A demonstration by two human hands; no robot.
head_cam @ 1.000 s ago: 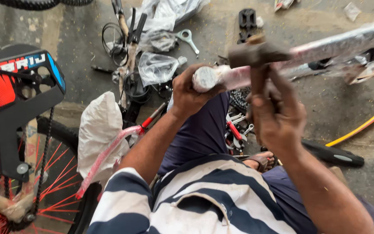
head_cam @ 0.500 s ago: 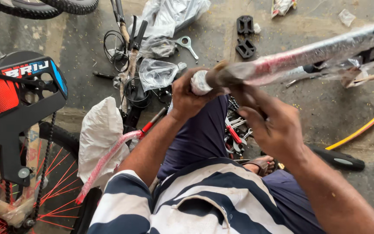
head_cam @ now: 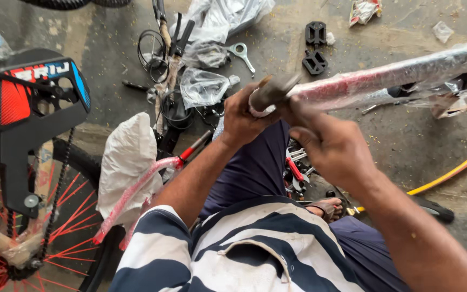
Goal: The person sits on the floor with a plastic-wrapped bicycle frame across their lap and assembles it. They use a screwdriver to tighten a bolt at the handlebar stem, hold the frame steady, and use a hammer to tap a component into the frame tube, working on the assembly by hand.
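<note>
My left hand point(head_cam: 240, 120) grips the near end of a red bicycle frame tube point(head_cam: 385, 78) wrapped in clear plastic, which runs up to the right. My right hand point(head_cam: 332, 147) is closed around the handle of a hammer. The blurred hammer head point(head_cam: 274, 90) sits right at the tube's end, beside my left thumb. The handle is mostly hidden inside my fist. I sit over the work in a striped shirt and dark trousers.
A bicycle wheel with red spokes point(head_cam: 6, 216), its chain and a black chain guard point(head_cam: 25, 124) stand at the left. On the concrete floor lie two black pedals point(head_cam: 314, 48), a spanner point(head_cam: 241, 53), plastic bags point(head_cam: 204, 86), cables and a yellow hose point(head_cam: 449, 172).
The hammer has swung from upright above the tube down to its end. My right hand dropped lower and closer to my left hand, which kept its grip.
</note>
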